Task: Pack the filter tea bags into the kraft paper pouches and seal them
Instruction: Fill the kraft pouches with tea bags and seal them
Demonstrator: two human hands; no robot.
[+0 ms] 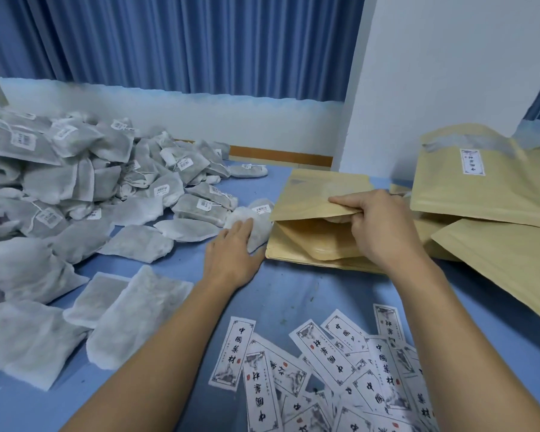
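Observation:
My left hand (231,254) grips a white filter tea bag (256,227) right at the open mouth of a kraft paper pouch (312,194). The pouch lies flat on a stack of empty pouches (318,254) in the middle of the blue table. My right hand (378,226) pinches the pouch's upper lip and lifts it, so the mouth gapes toward the left. A large heap of filter tea bags (75,182) covers the left side of the table.
Loose white paper labels (325,369) with black characters lie scattered at the front. Filled kraft pouches, one with a label (480,182), lean at the right by the white wall. More pouches (512,263) lie flat at the right. Blue curtains hang behind.

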